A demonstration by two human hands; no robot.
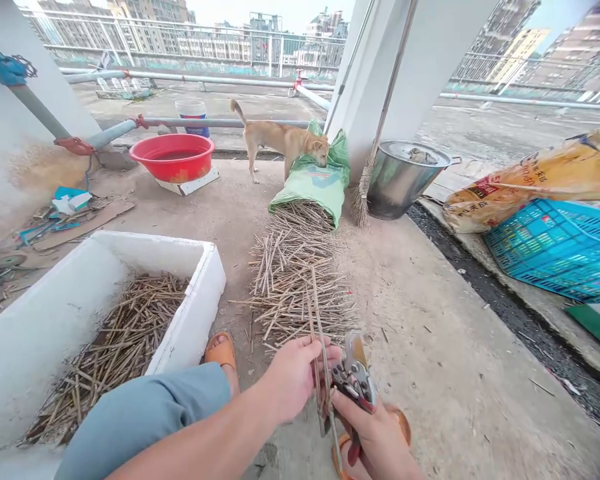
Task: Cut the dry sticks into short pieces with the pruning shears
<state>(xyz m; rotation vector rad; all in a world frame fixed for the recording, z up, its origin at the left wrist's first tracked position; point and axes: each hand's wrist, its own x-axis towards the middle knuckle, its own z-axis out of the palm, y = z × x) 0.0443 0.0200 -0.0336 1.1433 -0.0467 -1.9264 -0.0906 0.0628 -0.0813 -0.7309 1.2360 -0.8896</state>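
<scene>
Head view: looking forward and down at a person seated on a concrete rooftop floor point(445, 373).

Left hand: the left hand point(293, 377) is curled shut, pinching a small bundle of thin dried stems point(320, 353) upright between fingers and palm.

Right hand: the right hand point(370, 433) is closed around the red-tipped handles of metal pruning shears point(354, 380), whose head sits just beside the stems.

Legs: grey-blue shorts point(140, 420) cover the thigh, and an orange sandal point(221, 350) shows beyond the knee.

Left of the hands: a white foam box point(210, 280) holds a heap of cut stems point(110, 347).

Ahead: a wide pile of cut stems point(295, 280) lies on the floor, its far end against a green woven sack point(315, 187).

Beyond the pile: a tan dog point(280, 140) stands with its nose at the sack, near a red plastic basin point(173, 157) and a white bucket point(193, 117).

Right side: a steel pot point(397, 180) stands by a straw broom point(361, 200); a yellow printed sack point(530, 177) lies against a tilted blue plastic crate point(555, 250).

Writing: red characters on the yellow sack and the bucket's blue-and-red label are too small to read.

Far: a metal railing point(190, 47) runs before tall apartment buildings point(570, 47).
</scene>
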